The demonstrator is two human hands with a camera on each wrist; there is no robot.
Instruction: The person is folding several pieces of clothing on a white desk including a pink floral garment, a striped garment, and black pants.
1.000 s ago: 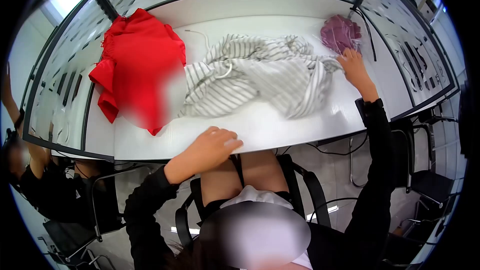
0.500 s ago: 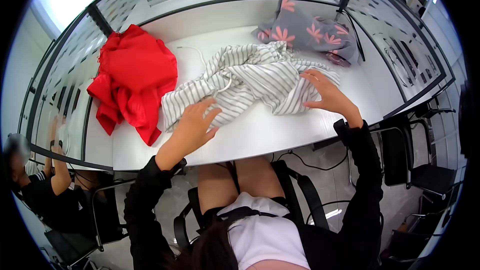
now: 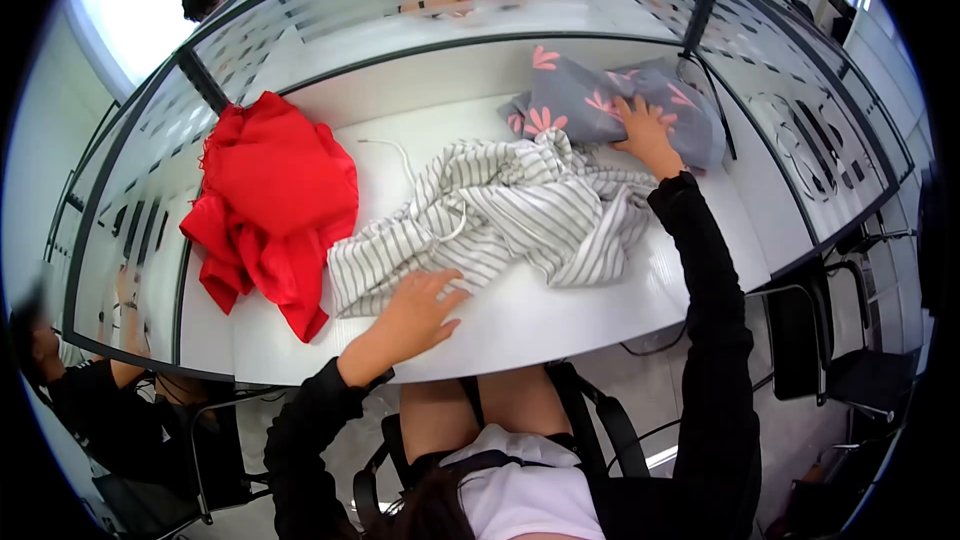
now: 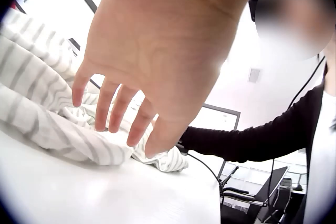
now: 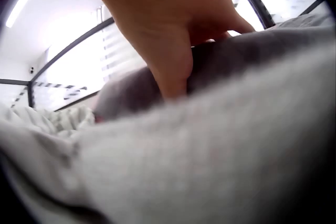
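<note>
A grey cloth with pink flower shapes (image 3: 575, 100) lies bunched at the back right of the desk. My right hand (image 3: 648, 135) rests on it with fingers spread; in the right wrist view the thumb and fingers of that hand (image 5: 173, 40) press down on the grey fabric. A white garment with grey stripes and a pale cord (image 3: 510, 205) lies crumpled across the middle. Over its near edge is my left hand (image 3: 415, 315), palm down with nothing in it. The left wrist view shows the fingers of that hand (image 4: 122, 108) apart and nearly straight, in front of the striped fabric.
A red cloth (image 3: 275, 200) lies heaped on the desk's left side. Dark-framed partition panels (image 3: 690, 15) border the white desk (image 3: 500, 330). Beyond them, other people sit to the left and opposite. Black chairs (image 3: 865, 365) stand at the right.
The grey flowered cloth has come down at the back right, over the purple bagged item. My right hand has gone from the striped garment to the grey cloth. The left hand moved over the striped garment's near edge.
</note>
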